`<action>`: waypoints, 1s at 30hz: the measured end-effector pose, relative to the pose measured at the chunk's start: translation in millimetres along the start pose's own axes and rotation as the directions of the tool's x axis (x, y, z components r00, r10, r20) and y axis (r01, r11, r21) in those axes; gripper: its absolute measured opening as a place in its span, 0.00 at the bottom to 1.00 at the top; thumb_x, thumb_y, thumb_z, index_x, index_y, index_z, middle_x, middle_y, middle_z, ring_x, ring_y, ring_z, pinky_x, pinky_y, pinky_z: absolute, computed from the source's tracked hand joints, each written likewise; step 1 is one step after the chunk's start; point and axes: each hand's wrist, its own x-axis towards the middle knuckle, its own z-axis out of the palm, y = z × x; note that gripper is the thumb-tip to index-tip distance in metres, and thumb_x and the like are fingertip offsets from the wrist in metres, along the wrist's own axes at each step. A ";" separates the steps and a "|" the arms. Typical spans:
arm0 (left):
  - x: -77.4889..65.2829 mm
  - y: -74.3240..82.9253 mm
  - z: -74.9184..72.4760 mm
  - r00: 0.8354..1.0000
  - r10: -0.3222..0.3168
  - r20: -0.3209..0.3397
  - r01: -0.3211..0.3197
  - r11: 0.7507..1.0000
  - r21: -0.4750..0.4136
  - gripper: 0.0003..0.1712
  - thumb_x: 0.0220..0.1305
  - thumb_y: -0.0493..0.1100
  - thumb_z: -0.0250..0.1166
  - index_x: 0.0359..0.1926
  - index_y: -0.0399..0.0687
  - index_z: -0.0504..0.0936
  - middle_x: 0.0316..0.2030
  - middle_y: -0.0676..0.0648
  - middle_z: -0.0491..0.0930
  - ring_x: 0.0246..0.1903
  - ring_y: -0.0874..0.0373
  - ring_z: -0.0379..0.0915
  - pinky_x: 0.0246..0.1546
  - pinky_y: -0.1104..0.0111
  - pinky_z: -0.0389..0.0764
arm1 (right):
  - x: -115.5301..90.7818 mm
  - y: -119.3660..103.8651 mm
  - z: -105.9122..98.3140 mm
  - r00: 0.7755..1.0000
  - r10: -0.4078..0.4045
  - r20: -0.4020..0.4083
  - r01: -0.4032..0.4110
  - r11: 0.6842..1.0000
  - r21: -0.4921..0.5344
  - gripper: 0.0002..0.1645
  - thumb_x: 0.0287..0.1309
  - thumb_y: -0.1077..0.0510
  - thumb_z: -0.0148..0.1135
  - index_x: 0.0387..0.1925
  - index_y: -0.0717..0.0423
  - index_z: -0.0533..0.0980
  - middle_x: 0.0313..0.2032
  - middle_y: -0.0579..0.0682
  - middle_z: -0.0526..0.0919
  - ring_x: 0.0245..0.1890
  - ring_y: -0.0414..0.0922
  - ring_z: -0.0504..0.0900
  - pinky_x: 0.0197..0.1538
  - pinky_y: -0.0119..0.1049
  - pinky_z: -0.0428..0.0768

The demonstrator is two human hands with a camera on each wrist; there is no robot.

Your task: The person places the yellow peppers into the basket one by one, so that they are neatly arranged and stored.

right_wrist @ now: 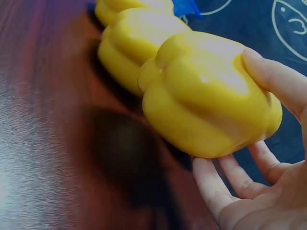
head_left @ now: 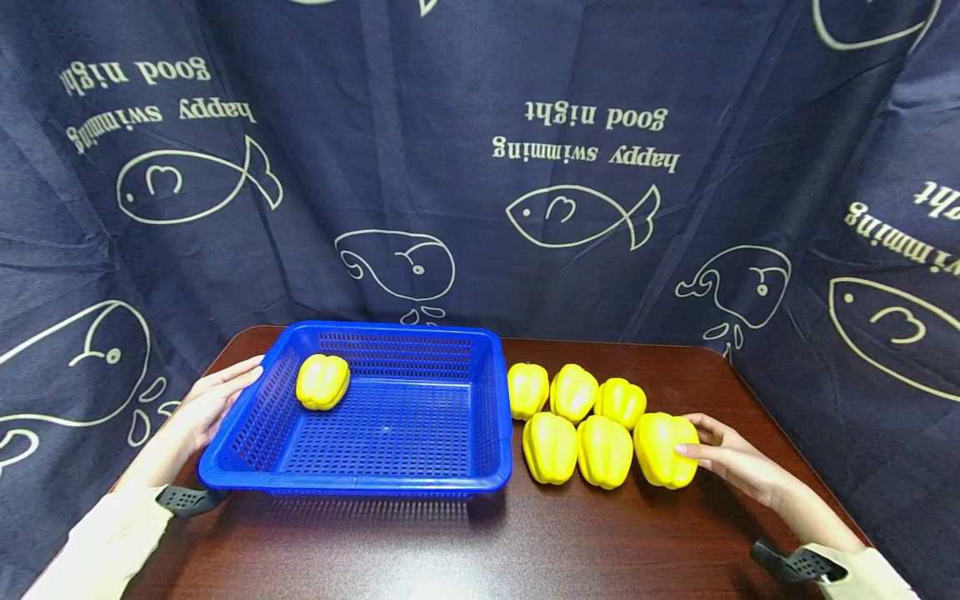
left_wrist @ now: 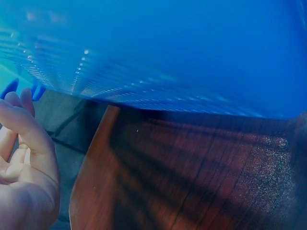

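A blue plastic basket (head_left: 390,482) holds one yellow bell pepper (head_left: 322,382) near its left wall. My left hand (head_left: 213,404) grips the basket's left rim; in the left wrist view its curled fingers reach the basket's edge, and shadow lies under the basket. On the right, my right hand (head_left: 723,454) holds a yellow bell pepper (head_left: 665,450) between thumb and fingers. Seen from the right wrist, that held pepper (right_wrist: 206,96) is raised over the table, its shadow below it. To its left stand several more yellow bell peppers (head_left: 604,452) in two rows.
The dark brown wooden table (head_left: 600,542) carries everything, with a bright glare at its front. A navy curtain (head_left: 465,150) printed with fish and whales surrounds its back and sides. Dark straps (head_left: 798,565) circle both wrists.
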 end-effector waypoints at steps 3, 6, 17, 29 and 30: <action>-0.1 -0.1 -0.4 1.000 0.002 -0.001 -0.002 1.000 -0.003 0.19 0.75 0.39 0.47 0.47 0.67 0.81 0.41 0.59 0.85 0.39 0.63 0.83 0.38 0.70 0.84 | 2.2 -9.1 -1.0 1.000 -0.009 -0.015 0.009 1.000 -0.010 0.20 0.65 0.69 0.49 0.51 0.44 0.68 0.45 0.39 0.80 0.44 0.36 0.83 0.48 0.28 0.81; 0.1 0.0 0.2 1.000 0.000 -0.007 0.000 1.000 0.007 0.18 0.75 0.40 0.48 0.47 0.68 0.81 0.41 0.59 0.85 0.39 0.63 0.83 0.38 0.70 0.84 | 4.9 -17.7 -2.2 0.999 -0.010 -0.033 0.009 0.999 -0.031 0.19 0.65 0.69 0.50 0.51 0.44 0.67 0.45 0.39 0.80 0.43 0.36 0.83 0.47 0.28 0.82; -0.6 1.0 2.1 1.000 0.001 -0.020 -0.001 1.000 0.003 0.18 0.74 0.40 0.49 0.46 0.67 0.82 0.40 0.59 0.86 0.38 0.62 0.84 0.37 0.70 0.84 | 17.3 -44.6 6.2 0.998 -0.037 -0.045 0.033 0.996 -0.085 0.19 0.64 0.69 0.50 0.51 0.47 0.67 0.44 0.40 0.80 0.42 0.37 0.83 0.46 0.28 0.82; -1.8 2.1 3.1 1.000 0.003 -0.011 -0.003 1.000 -0.021 0.19 0.74 0.39 0.49 0.46 0.67 0.83 0.39 0.58 0.86 0.37 0.62 0.84 0.36 0.70 0.85 | 35.3 -69.8 32.8 0.993 -0.011 -0.117 -0.005 0.990 -0.143 0.17 0.62 0.66 0.55 0.50 0.47 0.66 0.42 0.40 0.80 0.40 0.36 0.83 0.45 0.28 0.81; -1.9 2.2 3.0 1.000 0.003 -0.012 -0.004 1.000 -0.024 0.19 0.74 0.39 0.49 0.46 0.67 0.83 0.39 0.58 0.86 0.37 0.62 0.84 0.36 0.70 0.85 | 37.1 -71.8 35.4 0.993 -0.006 -0.119 -0.011 0.990 -0.143 0.18 0.62 0.66 0.55 0.50 0.47 0.66 0.42 0.40 0.80 0.40 0.36 0.83 0.45 0.28 0.81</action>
